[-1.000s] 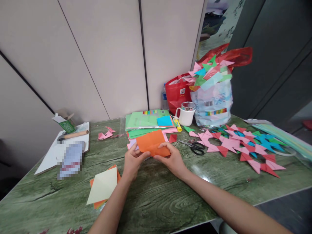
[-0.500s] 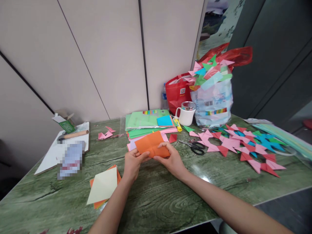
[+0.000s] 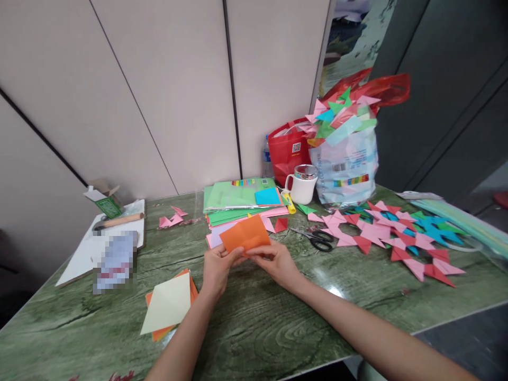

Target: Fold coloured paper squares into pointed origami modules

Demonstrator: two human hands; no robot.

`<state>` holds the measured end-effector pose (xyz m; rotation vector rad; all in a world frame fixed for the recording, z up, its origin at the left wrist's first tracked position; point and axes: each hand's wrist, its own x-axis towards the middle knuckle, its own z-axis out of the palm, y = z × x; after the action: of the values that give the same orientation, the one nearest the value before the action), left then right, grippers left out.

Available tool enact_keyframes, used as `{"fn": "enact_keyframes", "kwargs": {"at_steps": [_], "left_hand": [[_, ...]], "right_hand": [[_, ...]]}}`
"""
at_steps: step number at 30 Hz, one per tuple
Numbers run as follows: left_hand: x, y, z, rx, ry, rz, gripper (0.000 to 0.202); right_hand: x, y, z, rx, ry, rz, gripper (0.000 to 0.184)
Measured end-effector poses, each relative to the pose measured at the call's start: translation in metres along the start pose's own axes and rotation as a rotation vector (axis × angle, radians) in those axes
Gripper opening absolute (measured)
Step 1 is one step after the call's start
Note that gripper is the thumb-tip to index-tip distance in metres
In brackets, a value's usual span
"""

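Observation:
An orange sheet of paper [image 3: 246, 233] is held up above the middle of the table, with crease lines across it. My left hand [image 3: 218, 269] pinches its lower left part, thumb in front. My right hand [image 3: 278, 265] has its thumb and fingers closed on the lower right edge. Both hands nearly meet at the bottom of the sheet. Behind the orange paper lies a stack of coloured paper [image 3: 228, 218], partly hidden by it. To the left of my left forearm is a small pile of cream and orange squares [image 3: 169, 301].
Black-handled scissors [image 3: 320, 241] lie right of my hands, beside pink, red and blue folded paper stars [image 3: 373, 230]. A white mug [image 3: 302, 185], red bag [image 3: 289, 153] and full plastic bag [image 3: 345, 169] stand behind. A hammer [image 3: 119, 222] and small box [image 3: 103, 202] rest on a white board [image 3: 77, 264].
The right side of the orange paper has folded back, so it looks narrower. My right-hand fingers have moved down and left along it, and the left hand stays nearly in place.

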<state>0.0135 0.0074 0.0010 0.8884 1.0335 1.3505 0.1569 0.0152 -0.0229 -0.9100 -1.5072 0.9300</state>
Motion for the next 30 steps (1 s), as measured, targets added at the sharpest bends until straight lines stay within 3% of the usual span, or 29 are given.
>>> {"fn": "enact_keyframes", "kwargs": {"at_steps": [7,15,23,30], "left_hand": [[-0.006,-0.006,0.009,-0.006,0.068,-0.003,0.035],[-0.007,-0.009,0.011,-0.05,0.072,0.017,0.035],[-0.003,-0.004,0.006,-0.101,0.094,0.016,0.03],[0.002,-0.003,-0.003,-0.139,0.025,-0.054,0.032]], "right_hand": [[-0.001,-0.004,0.002,-0.156,0.068,0.061,0.01],[0.001,-0.001,0.003,0.06,0.022,0.13,0.009],[0.003,0.001,0.001,0.075,0.022,0.084,0.01],[0.004,0.009,0.002,0.122,-0.003,0.075,0.017]]}}
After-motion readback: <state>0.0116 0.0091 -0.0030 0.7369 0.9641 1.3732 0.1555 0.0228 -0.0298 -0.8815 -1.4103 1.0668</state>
